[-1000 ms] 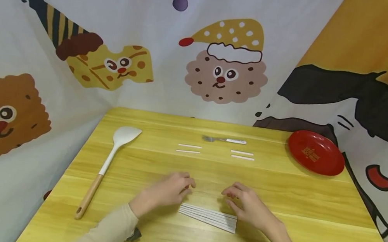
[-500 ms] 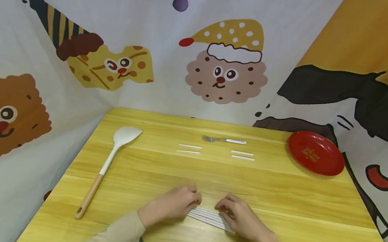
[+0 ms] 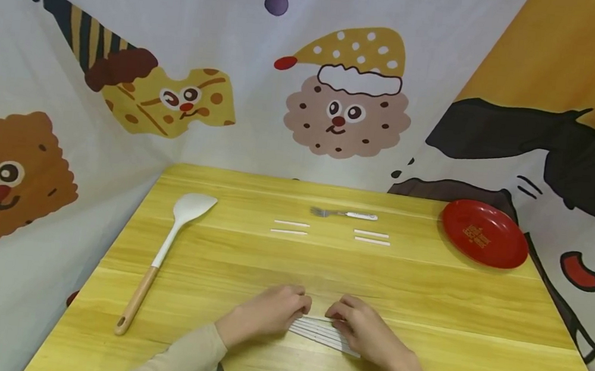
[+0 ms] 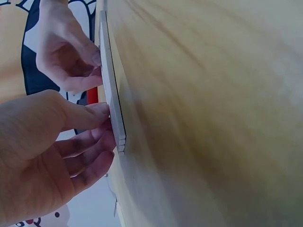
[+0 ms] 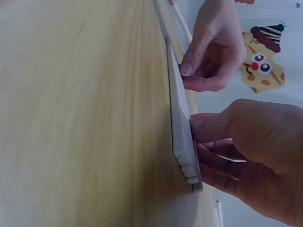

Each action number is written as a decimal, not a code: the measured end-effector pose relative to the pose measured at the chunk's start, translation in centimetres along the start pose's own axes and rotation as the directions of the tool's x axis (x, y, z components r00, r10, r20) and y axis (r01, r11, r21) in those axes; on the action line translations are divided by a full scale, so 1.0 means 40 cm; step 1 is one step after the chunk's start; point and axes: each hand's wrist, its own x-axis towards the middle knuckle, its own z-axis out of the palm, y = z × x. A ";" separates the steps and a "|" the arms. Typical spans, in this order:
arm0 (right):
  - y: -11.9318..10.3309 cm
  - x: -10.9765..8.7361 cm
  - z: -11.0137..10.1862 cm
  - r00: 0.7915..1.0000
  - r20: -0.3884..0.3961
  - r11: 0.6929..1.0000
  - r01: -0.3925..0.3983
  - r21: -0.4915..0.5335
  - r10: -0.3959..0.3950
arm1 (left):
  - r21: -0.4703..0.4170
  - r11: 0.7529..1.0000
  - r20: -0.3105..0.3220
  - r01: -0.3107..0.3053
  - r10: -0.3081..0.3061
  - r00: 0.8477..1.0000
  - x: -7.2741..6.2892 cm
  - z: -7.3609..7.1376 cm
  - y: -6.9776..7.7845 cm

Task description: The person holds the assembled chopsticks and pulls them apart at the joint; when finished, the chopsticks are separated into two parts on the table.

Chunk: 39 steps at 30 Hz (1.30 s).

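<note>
Left hand [image 3: 277, 309]: pinches the far edge of the long white sticks [image 3: 323, 334].
Right hand [image 3: 371, 335]: pinches that edge nearer its other end.
Long white sticks: side by side on the table [image 3: 427, 293], between both hands.
Grip: fresh; a second ago both hands hovered wider apart, so they seem controlled now.
Fork [image 3: 361, 217]: beyond both hands.

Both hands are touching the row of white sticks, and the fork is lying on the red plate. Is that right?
Not quite: the fork lies on the table, apart from the red plate, as the head view shows. The rest holds: the left hand and right hand are touching the row of white sticks.
</note>
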 end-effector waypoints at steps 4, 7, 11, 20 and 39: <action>0.001 0.010 0.002 1.000 0.028 1.000 -0.007 -0.006 0.007 | -0.001 1.000 0.001 0.009 -0.009 1.000 0.003 0.002 -0.001; 0.006 0.016 -0.001 0.999 0.040 1.000 -0.010 -0.009 0.011 | -0.018 1.000 0.011 0.021 -0.020 1.000 0.007 0.003 -0.004; 0.014 0.029 -0.013 0.999 -0.016 0.999 0.037 -0.023 -0.038 | -0.071 0.997 0.000 0.030 -0.031 1.000 0.011 -0.005 -0.013; 0.004 0.083 -0.064 0.977 -0.183 0.994 0.108 0.002 -0.106 | -0.149 0.988 -0.211 -0.041 0.009 0.977 0.024 -0.044 -0.026; -0.022 0.152 -0.107 0.950 -0.260 0.985 0.175 -0.015 -0.172 | -0.111 0.990 -0.399 -0.083 0.032 0.916 0.056 -0.098 -0.016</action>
